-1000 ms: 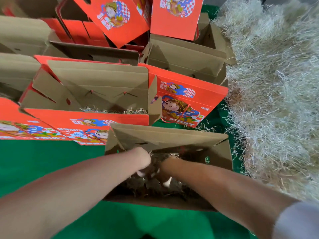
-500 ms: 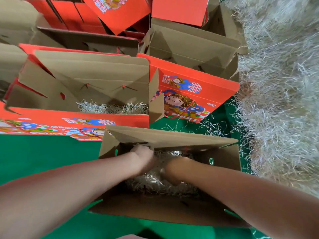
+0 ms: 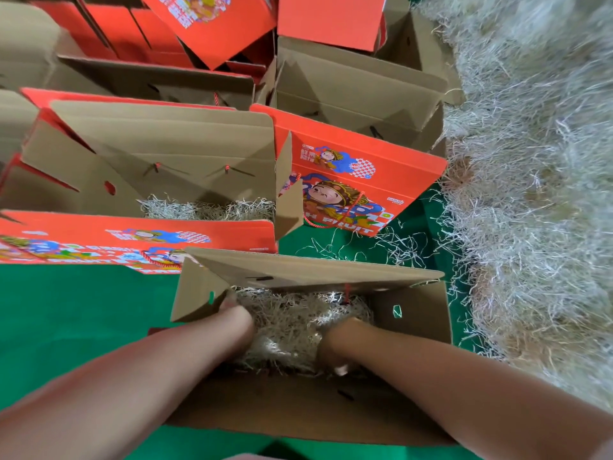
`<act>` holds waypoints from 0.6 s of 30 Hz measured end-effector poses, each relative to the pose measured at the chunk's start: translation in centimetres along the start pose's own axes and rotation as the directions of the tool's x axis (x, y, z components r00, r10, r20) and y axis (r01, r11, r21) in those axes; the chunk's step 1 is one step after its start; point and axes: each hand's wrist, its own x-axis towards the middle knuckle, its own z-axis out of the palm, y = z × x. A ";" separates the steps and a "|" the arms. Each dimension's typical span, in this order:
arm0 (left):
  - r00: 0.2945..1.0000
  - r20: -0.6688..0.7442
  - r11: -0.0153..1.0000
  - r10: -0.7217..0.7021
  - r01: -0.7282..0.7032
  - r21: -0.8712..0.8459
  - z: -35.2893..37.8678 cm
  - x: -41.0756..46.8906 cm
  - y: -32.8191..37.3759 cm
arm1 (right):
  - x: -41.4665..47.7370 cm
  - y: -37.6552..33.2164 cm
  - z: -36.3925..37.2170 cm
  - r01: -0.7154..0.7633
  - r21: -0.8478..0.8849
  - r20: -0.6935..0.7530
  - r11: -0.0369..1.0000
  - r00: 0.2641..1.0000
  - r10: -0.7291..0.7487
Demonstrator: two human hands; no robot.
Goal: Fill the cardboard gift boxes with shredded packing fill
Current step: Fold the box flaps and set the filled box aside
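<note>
While the pale shredded paper fill (image 3: 292,322) sits in a loose mound on the floor of the nearest open brown cardboard gift box (image 3: 423,313), I judge the step in hand to be spreading and tamping it. The left hand (image 3: 237,315) is sunk into the fill against the box's left wall, and the right hand (image 3: 335,343) is pushed into it near the middle. The fingers of both are buried, so I cannot tell whether they lie flat or clutch strands. To do this well, I would work the fill toward the right end, where bare cardboard shows, and press evenly so the layer lies level. I would mind the thin red cord (image 3: 347,293) dangling from the far flap onto the fill. The box stands on a green cloth surface (image 3: 83,310). Behind it a red-orange printed cardboard box (image 3: 166,154) holds a layer of fill, and a large heap of the same shredded fill (image 3: 530,194) lies just to the right.
</note>
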 end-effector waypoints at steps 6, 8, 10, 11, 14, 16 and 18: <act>0.891 -0.436 0.958 -0.125 -0.007 -0.288 -2.9 -1.8 0.7 | -1.7 0.5 -1.6 0.069 0.210 -0.416 0.975 0.909 0.026; 0.845 -0.510 0.925 -0.159 -0.052 -0.375 -3.2 -2.1 0.5 | -1.7 0.6 -1.3 0.011 0.241 -0.439 0.970 0.893 0.099; 0.879 -0.473 0.923 -0.055 -0.135 -0.360 -2.9 -1.7 0.6 | -1.0 0.6 -0.5 -0.039 0.138 -0.307 0.990 0.948 0.080; 0.911 -0.411 0.926 0.025 -0.176 -0.334 -2.6 -1.3 0.8 | -0.7 0.6 0.1 -0.036 0.080 -0.212 0.996 0.976 0.053; 0.956 -0.259 0.933 0.135 -0.211 -0.291 -0.9 -0.2 0.8 | 0.1 0.8 1.4 -0.046 0.067 -0.052 0.997 0.997 0.049; 0.974 -0.189 0.955 0.128 -0.172 -0.241 0.6 0.4 0.7 | -0.2 1.0 2.1 -0.090 0.120 -0.025 0.989 0.995 0.094; 0.980 -0.152 0.978 0.126 -0.149 -0.148 1.4 0.9 0.7 | -0.3 1.3 2.5 -0.108 0.117 0.008 0.987 0.994 0.107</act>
